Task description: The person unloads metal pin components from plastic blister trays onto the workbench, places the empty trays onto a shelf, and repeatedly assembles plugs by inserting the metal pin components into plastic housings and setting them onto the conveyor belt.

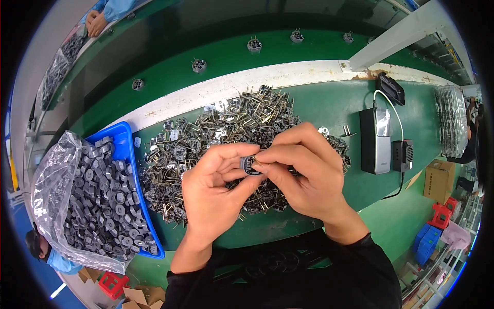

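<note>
My left hand [212, 181] holds a small round grey plastic housing [244, 164] between thumb and fingers, with dark parts showing inside it. My right hand [311, 167] is closed in a pinch against the housing's right side. A bit of brass colour shows at those fingertips, but what they grip is mostly covered. Both hands are above a large heap of plug inserts [180, 152], black pieces with metal pins, spread over the green table [334, 105].
At left, a blue bin [135, 180] holds many grey housings [105, 198] beside a clear plastic bag [54, 185]. A black-and-silver device [375, 141] with cables stands at right. Beyond a white rail [206, 91], several assembled pieces [254, 45] sit on a green belt. A co-worker's hands [95, 23] show far left.
</note>
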`<state>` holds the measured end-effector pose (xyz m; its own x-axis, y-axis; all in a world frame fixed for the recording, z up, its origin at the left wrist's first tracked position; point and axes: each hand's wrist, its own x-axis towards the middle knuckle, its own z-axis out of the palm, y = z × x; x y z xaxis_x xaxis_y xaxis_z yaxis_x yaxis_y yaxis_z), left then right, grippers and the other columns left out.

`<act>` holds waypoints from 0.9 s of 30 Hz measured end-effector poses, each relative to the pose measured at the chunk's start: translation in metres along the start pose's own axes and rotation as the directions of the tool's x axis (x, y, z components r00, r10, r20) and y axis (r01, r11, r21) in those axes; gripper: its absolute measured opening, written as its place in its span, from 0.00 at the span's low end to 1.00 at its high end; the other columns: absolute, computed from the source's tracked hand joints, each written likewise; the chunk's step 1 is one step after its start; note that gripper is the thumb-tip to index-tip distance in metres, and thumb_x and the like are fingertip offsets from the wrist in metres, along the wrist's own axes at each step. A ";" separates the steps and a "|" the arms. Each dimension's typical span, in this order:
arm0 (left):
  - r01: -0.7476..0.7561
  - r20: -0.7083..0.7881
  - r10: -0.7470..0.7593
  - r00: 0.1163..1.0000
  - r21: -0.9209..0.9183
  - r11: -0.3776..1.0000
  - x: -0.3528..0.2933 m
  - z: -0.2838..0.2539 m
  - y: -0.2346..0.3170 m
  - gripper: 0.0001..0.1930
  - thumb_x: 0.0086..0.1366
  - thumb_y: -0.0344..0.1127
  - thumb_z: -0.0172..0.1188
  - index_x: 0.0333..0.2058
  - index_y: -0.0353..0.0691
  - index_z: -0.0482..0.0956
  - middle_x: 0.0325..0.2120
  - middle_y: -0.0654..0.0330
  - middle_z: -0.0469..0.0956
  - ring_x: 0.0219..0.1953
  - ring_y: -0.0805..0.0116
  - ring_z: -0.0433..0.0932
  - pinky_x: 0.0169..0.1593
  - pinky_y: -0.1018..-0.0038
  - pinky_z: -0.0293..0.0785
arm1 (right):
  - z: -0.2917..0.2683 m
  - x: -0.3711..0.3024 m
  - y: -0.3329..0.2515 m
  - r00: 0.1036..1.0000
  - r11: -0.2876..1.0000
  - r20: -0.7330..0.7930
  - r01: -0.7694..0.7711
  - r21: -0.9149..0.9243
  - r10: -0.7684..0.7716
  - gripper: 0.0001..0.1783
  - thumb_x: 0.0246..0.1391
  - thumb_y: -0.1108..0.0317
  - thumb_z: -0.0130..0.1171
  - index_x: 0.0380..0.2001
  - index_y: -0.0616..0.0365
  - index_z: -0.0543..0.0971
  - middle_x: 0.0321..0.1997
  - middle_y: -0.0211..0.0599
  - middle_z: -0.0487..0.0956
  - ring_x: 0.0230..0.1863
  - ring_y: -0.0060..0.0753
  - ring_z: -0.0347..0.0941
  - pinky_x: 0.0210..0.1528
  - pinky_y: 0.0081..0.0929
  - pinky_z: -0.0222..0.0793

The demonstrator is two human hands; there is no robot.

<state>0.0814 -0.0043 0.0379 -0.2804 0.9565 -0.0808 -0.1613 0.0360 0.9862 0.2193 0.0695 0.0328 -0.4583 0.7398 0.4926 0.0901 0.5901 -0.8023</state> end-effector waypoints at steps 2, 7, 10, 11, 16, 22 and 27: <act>-0.019 -0.021 0.020 1.000 0.059 0.998 -0.002 0.000 -0.002 0.17 0.53 0.14 0.61 0.43 0.29 0.74 0.35 0.57 0.79 0.40 0.72 0.79 0.46 0.76 0.79 | 0.003 -0.001 0.001 1.000 1.000 -0.005 0.021 -0.008 -0.021 0.12 0.37 0.83 0.67 0.29 0.62 0.80 0.29 0.37 0.75 0.26 0.27 0.70 0.23 0.20 0.65; -0.022 -0.019 0.026 0.999 0.167 0.986 -0.001 0.007 -0.004 0.19 0.52 0.14 0.62 0.44 0.29 0.75 0.38 0.55 0.79 0.42 0.72 0.78 0.47 0.76 0.78 | 0.004 -0.005 0.005 0.999 0.997 -0.038 0.004 -0.082 -0.007 0.12 0.37 0.82 0.67 0.29 0.62 0.80 0.29 0.37 0.76 0.25 0.29 0.72 0.23 0.21 0.67; -0.040 -0.043 0.045 0.998 0.101 0.994 -0.007 -0.002 0.008 0.21 0.51 0.14 0.63 0.46 0.26 0.74 0.42 0.50 0.78 0.43 0.68 0.78 0.47 0.76 0.77 | 0.005 -0.006 0.006 0.996 0.997 -0.031 0.079 0.001 -0.079 0.12 0.39 0.81 0.66 0.32 0.62 0.80 0.32 0.38 0.77 0.26 0.32 0.76 0.25 0.23 0.72; -0.030 -0.018 0.033 0.999 0.150 0.988 -0.009 -0.007 0.018 0.22 0.50 0.12 0.62 0.46 0.24 0.73 0.41 0.47 0.78 0.44 0.66 0.78 0.46 0.75 0.77 | 0.000 -0.004 0.004 0.997 0.994 0.011 0.081 0.073 -0.082 0.13 0.41 0.80 0.65 0.34 0.63 0.80 0.32 0.38 0.77 0.27 0.33 0.76 0.27 0.24 0.73; -0.133 0.036 0.129 0.991 0.193 0.972 -0.006 -0.044 0.045 0.14 0.50 0.15 0.59 0.37 0.29 0.75 0.35 0.50 0.77 0.37 0.66 0.78 0.45 0.69 0.77 | -0.021 -0.001 0.001 0.992 0.994 0.070 0.101 0.028 -0.103 0.13 0.42 0.78 0.63 0.35 0.61 0.79 0.33 0.36 0.77 0.29 0.35 0.76 0.28 0.27 0.73; -0.003 -0.265 0.182 0.947 0.557 0.831 0.050 -0.121 0.061 0.12 0.58 0.26 0.58 0.41 0.27 0.77 0.36 0.57 0.78 0.38 0.70 0.77 0.46 0.76 0.74 | -0.087 -0.010 0.013 0.927 0.512 -0.127 -0.305 -0.803 0.352 0.13 0.50 0.70 0.56 0.41 0.59 0.75 0.34 0.43 0.74 0.33 0.49 0.73 0.33 0.40 0.70; 0.280 -0.391 0.159 0.906 0.840 0.465 0.134 -0.226 0.038 0.12 0.59 0.31 0.59 0.40 0.31 0.80 0.25 0.60 0.79 0.26 0.76 0.76 0.29 0.79 0.70 | -0.082 -0.016 0.031 0.852 0.401 -0.219 -0.431 -0.808 0.475 0.14 0.55 0.73 0.52 0.45 0.63 0.73 0.36 0.47 0.74 0.32 0.55 0.74 0.33 0.44 0.69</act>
<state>-0.1763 0.0596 0.0316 -0.6498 0.7596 0.0276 0.6408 0.5280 0.5573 0.3016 0.1023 0.0281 -0.1540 0.9816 0.1127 0.9483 0.1788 -0.2621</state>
